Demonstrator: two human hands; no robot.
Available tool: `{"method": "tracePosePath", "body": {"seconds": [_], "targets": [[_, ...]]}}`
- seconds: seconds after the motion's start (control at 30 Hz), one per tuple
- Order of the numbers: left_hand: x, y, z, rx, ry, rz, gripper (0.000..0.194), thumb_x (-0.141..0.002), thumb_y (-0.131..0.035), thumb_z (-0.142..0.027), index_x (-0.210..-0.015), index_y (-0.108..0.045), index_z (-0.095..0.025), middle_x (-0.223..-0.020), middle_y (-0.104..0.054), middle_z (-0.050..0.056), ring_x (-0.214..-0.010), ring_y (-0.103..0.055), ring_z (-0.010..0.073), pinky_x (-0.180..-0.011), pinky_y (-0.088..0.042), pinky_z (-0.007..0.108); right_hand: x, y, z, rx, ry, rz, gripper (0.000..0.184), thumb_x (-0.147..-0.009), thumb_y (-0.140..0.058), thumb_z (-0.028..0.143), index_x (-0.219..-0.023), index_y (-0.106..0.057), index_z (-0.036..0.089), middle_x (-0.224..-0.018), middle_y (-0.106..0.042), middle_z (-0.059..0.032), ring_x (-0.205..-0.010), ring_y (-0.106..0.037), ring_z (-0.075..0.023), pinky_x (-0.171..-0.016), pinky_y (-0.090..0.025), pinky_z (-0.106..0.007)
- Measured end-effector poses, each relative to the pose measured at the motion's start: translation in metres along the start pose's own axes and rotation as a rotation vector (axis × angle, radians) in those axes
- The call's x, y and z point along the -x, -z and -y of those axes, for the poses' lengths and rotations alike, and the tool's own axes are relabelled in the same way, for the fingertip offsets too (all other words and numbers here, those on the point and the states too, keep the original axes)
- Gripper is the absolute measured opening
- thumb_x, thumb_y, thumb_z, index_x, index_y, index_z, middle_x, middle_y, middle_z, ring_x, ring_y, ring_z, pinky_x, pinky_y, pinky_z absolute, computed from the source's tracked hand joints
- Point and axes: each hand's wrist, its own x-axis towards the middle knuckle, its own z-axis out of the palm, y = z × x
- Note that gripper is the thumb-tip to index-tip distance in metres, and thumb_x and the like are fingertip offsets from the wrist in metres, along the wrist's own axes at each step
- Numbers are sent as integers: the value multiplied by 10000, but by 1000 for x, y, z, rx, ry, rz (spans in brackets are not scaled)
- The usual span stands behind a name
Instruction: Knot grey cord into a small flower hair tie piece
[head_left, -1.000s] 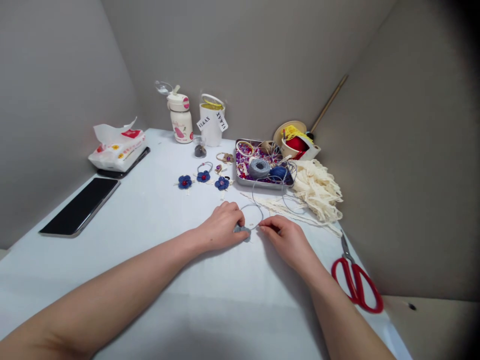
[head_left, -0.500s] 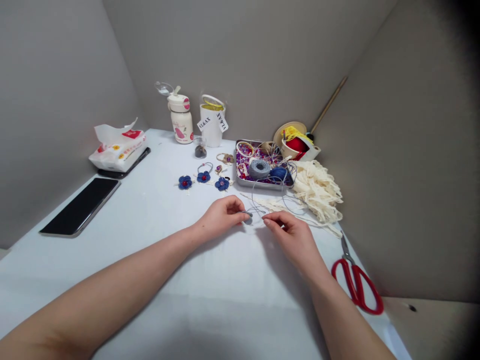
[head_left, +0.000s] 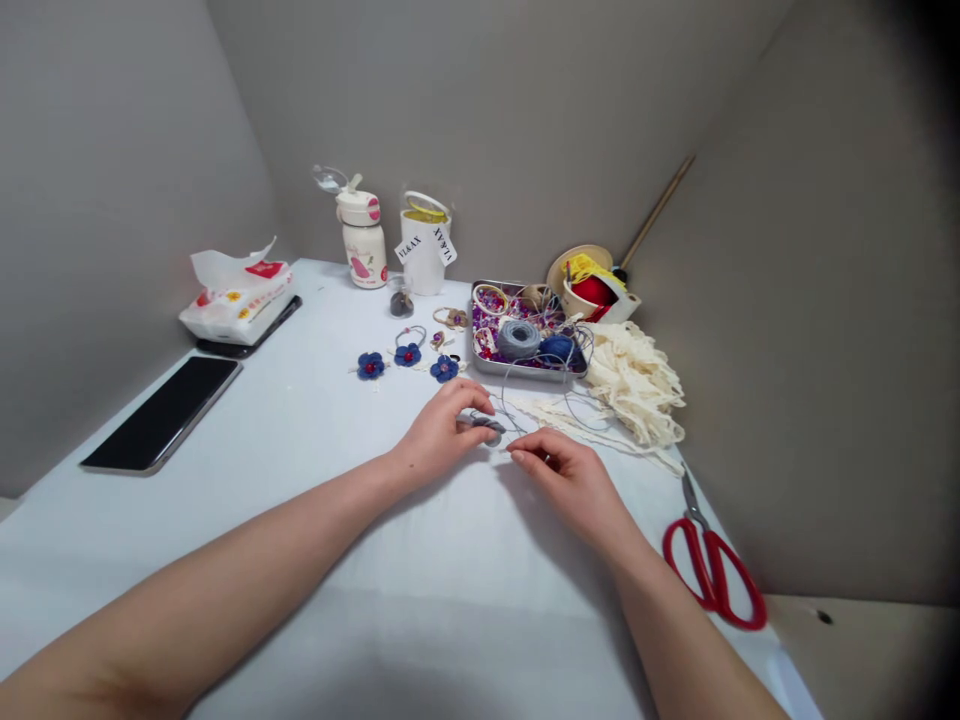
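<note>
In the head view, my left hand (head_left: 450,425) holds a small grey crocheted piece (head_left: 491,428) between thumb and fingers, its forefinger raised and curved above it. From the piece, grey yarn (head_left: 504,392) runs back to a grey yarn ball (head_left: 518,339) in a metal tray. My right hand (head_left: 564,475) is just to the right, thumb and forefinger pinched together close to the piece. What lies in that pinch is too thin to make out. Blue crocheted flowers (head_left: 444,368) with bead centres lie beyond my left hand.
The metal tray (head_left: 529,374) holds beads and a blue yarn ball (head_left: 556,349). Cream lace (head_left: 637,380) is heaped to its right. Red-handled scissors (head_left: 712,570) lie at the right edge. A phone (head_left: 165,415), tissue pack (head_left: 240,305), bottle (head_left: 365,250) and white cup (head_left: 424,255) stand farther out.
My right hand has moved left, closer to the crocheted piece. The left forefinger has lifted away from the thumb, and more of the grey piece shows.
</note>
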Motion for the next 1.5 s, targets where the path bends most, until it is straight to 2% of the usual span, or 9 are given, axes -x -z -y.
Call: {"method": "tracePosePath", "body": {"seconds": [0.13,0.37,0.47,0.63,0.8,1.03,1.2,1.3,1.5], "targets": [[1,-1,-3,27,-10,-50,351,-745,-668,-145,-1068,-564,-232,-1191,-399,63,-1014,-536,157,-680,-547,229,0,2,2,-97,-74,43,189,-811,-618,365,-848,-697,197,-809,-659,-23,-719,-552,-156,-661,-406,-272],[4,-1,-6,80,-36,-81,312,-770,-657,-176,-1064,-571,-233,-1142,-428,51,-890,-552,115,-767,-529,270,0,9,8,-300,-160,42,236,-755,-685,406,-835,-696,184,-778,-645,-11,-679,-519,-126,-633,-393,-244],[2,0,-5,255,86,-106,340,-745,-695,-202,-1054,-554,-218,-1143,-488,59,-881,-563,124,-755,-506,268,-1,9,5,-307,-158,-19,235,-758,-685,402,-844,-701,184,-734,-617,1,-635,-478,-111,-603,-370,-239],[2,-2,-7,453,277,-51,408,-727,-717,-226,-1082,-518,-194,-998,-584,55,-816,-578,132,-724,-482,279,-2,2,-1,-381,-208,-114,264,-735,-714,405,-883,-699,187,-681,-579,13,-589,-438,-104,-555,-334,-237],[6,-10,-12,405,243,-79,375,-685,-741,-227,-1008,-558,-178,-1098,-571,73,-836,-562,130,-734,-473,285,-1,-7,1,-502,-293,-128,279,-705,-745,415,-853,-685,187,-618,-530,33,-557,-409,-95,-534,-300,-235],[8,-15,-14,335,229,-110,348,-664,-748,-204,-966,-577,-174,-1143,-539,77,-809,-544,110,-710,-470,268,-1,-11,2,-615,-390,-26,326,-658,-780,411,-842,-667,166,-622,-517,36,-557,-384,-86,-539,-273,-232],[7,-14,-14,509,371,-12,398,-677,-768,-257,-1020,-584,-177,-1049,-569,55,-764,-563,97,-723,-486,281,0,-10,2,-574,-394,-16,291,-704,-734,422,-762,-626,158,-570,-468,45,-540,-365,-87,-524,-258,-232],[6,-15,-12,615,485,66,362,-656,-796,-306,-921,-614,-139,-893,-608,45,-757,-590,116,-758,-499,312,0,-11,2,-553,-391,-26,292,-710,-718,429,-759,-620,158,-560,-464,45,-532,-365,-92,-516,-262,-233],[8,-17,-9,600,542,116,308,-614,-824,-223,-809,-606,-126,-715,-638,24,-647,-599,100,-708,-502,283,1,-13,4,-460,-385,-48,279,-707,-716,431,-759,-635,169,-545,-484,49,-504,-370,-93,-495,-255,-233]]}}
